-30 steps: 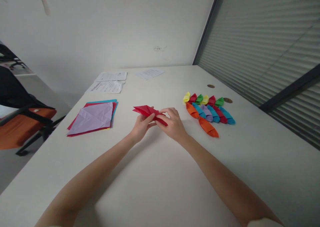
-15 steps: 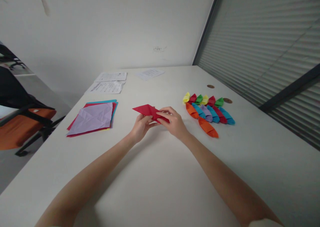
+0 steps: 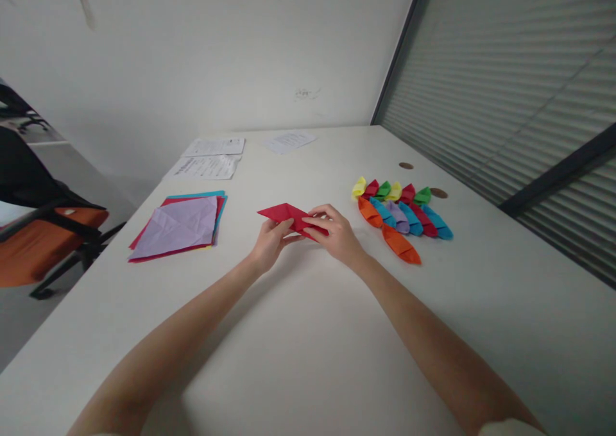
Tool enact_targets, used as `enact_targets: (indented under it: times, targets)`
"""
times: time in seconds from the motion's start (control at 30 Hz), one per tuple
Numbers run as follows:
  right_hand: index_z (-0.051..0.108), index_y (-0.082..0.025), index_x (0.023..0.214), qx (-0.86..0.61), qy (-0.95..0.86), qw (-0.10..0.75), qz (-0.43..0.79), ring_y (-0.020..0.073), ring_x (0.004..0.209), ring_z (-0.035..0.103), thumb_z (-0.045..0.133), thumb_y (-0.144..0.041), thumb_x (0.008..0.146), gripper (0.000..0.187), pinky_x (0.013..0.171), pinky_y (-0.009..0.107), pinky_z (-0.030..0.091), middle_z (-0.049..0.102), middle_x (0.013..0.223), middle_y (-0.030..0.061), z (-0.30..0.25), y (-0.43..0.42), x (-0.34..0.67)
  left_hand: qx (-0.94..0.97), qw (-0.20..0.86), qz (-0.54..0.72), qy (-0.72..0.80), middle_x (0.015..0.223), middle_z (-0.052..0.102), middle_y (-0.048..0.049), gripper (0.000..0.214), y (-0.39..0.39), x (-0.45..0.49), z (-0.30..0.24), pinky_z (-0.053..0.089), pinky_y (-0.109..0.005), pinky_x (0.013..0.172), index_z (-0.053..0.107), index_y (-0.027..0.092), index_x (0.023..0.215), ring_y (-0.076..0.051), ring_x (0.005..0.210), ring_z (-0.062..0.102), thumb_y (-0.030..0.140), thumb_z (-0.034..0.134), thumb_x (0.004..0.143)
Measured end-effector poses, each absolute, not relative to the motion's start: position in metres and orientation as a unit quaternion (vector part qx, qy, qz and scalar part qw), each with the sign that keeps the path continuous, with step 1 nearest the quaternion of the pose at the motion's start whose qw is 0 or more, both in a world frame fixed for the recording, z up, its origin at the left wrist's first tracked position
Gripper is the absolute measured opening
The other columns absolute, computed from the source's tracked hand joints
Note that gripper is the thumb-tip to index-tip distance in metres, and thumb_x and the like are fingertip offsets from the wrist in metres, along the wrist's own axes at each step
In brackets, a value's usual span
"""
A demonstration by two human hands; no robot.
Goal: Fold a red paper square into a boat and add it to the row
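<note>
A folded sheet of red paper (image 3: 285,213) is held above the middle of the table by both hands, one pointed corner sticking out to the left. My left hand (image 3: 272,241) grips its near lower edge, thumb on top and fingers beneath. On the right part of the paper, my right hand (image 3: 335,232) is closed with its fingers over the folds. Parts of the paper are hidden behind the fingers. To the right lie several folded paper pieces in rows, with an orange one (image 3: 400,244) nearest to my right hand's forearm.
A stack of square coloured sheets, lilac on top (image 3: 180,223), lies at the left of the white table (image 3: 289,333). Printed papers (image 3: 206,167) rest at the back. An orange chair (image 3: 52,243) stands left of the table; window blinds (image 3: 520,83) line the right side.
The red paper and both hands have shifted very slightly to the right. Both hands keep their hold, and everything else on the table stays as it was.
</note>
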State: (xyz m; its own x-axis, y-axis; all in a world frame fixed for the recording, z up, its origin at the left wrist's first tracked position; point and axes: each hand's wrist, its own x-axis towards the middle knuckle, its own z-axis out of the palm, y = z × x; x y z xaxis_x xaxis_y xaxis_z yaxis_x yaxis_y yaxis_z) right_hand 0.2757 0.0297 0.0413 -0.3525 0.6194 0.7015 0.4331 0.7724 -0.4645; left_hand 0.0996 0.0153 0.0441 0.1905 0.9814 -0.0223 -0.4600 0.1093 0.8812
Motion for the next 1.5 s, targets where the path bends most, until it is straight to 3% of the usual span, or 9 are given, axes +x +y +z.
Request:
enact_targets:
  times: [0.23,0.43,0.63,0.83,0.93,1.03,1.23,1.37,1.5]
  targets:
    - [0.074,-0.024,0.096,-0.346,-0.777,0.495,0.178,0.0184,0.091,0.063,0.057,-0.035,0.093,0.021,0.081,0.033,0.052,0.065,0.097,0.006,0.046,0.028,0.275,0.385,0.663,0.547,0.338,0.09,0.069,-0.0058,0.022,0.019,0.098,0.04,0.056,-0.036,0.074,0.066,0.014,0.09,-0.018,0.08,0.065,0.027,0.071,0.072]
    - [0.068,-0.018,0.081,-0.442,-0.66,0.546,0.267,0.017,0.069,0.061,0.055,-0.043,0.09,0.029,0.064,0.028,0.048,0.067,0.075,0.0026,0.043,0.04,0.283,0.395,0.672,0.526,0.341,0.086,0.069,-0.0058,0.024,0.023,0.093,0.038,0.055,-0.038,0.078,0.068,0.014,0.087,-0.019,0.08,0.066,0.029,0.075,0.069]
    - [0.07,-0.019,0.078,-0.435,-0.75,0.438,0.236,0.0167,0.071,0.061,0.056,-0.036,0.089,0.025,0.068,0.029,0.046,0.069,0.079,0.0045,0.043,0.045,0.298,0.487,0.548,0.529,0.428,0.116,0.068,-0.0115,0.045,0.036,0.077,0.042,0.051,-0.034,0.082,0.067,0.018,0.111,-0.023,0.1,0.066,0.044,0.072,0.074]
    - [0.072,-0.019,0.082,-0.379,-0.815,0.338,0.278,0.0161,0.073,0.062,0.056,-0.031,0.09,0.022,0.069,0.029,0.047,0.069,0.08,0.0039,0.043,0.037,0.289,0.698,0.466,0.35,0.415,0.087,0.072,-0.0081,0.025,0.037,0.077,0.035,0.049,-0.028,0.065,0.072,0.015,0.089,-0.017,0.075,0.064,0.032,0.073,0.072]
    - [0.072,-0.021,0.095,-0.437,-0.776,0.415,0.186,0.0197,0.083,0.061,0.059,-0.033,0.088,0.018,0.08,0.036,0.049,0.068,0.088,0.0059,0.042,0.037,0.288,0.684,0.441,0.387,0.433,0.071,0.065,-0.0017,0.019,0.037,0.078,0.025,0.046,-0.025,0.059,0.068,0.015,0.09,-0.012,0.062,0.059,0.025,0.069,0.073]
    - [0.066,-0.023,0.11,-0.505,-0.684,0.517,0.1,0.023,0.093,0.059,0.063,-0.035,0.085,0.028,0.089,0.043,0.048,0.062,0.101,0.009,0.036,0.041,0.288,0.622,0.423,0.469,0.463,0.073,0.059,0.0033,0.038,0.038,0.079,0.017,0.046,-0.022,0.054,0.059,0.019,0.107,-0.01,0.057,0.057,0.018,0.068,0.071]
    - [0.05,-0.023,0.126,-0.509,-0.58,0.535,0.345,0.0163,0.079,0.061,0.07,-0.046,0.075,0.06,0.071,0.034,0.056,0.054,0.114,0.0095,0.007,0.044,0.271,0.566,0.441,0.518,0.466,0.087,0.065,-0.0047,0.012,0.039,0.084,0.009,0.051,-0.026,0.065,0.067,0.015,0.078,-0.014,0.072,0.062,0.016,0.068,0.066]
    - [0.052,-0.026,0.12,-0.49,-0.543,0.589,0.344,0.0145,0.083,0.063,0.069,-0.045,0.076,0.051,0.08,0.035,0.056,0.047,0.129,0.011,-0.004,0.038,0.258,0.468,0.546,0.531,0.447,0.079,0.069,-0.0053,0.025,0.036,0.088,0.005,0.051,-0.031,0.067,0.068,0.013,0.082,-0.016,0.069,0.063,0.027,0.077,0.062]
    - [0.057,-0.022,0.107,-0.451,-0.553,0.578,0.395,0.0148,0.08,0.065,0.065,-0.05,0.078,0.04,0.075,0.033,0.056,0.057,0.117,0.0089,-0.008,0.035,0.253,0.424,0.618,0.503,0.43,0.069,0.068,-0.0042,0.038,0.032,0.091,0.009,0.05,-0.03,0.066,0.068,0.012,0.081,-0.014,0.06,0.061,0.038,0.083,0.059]
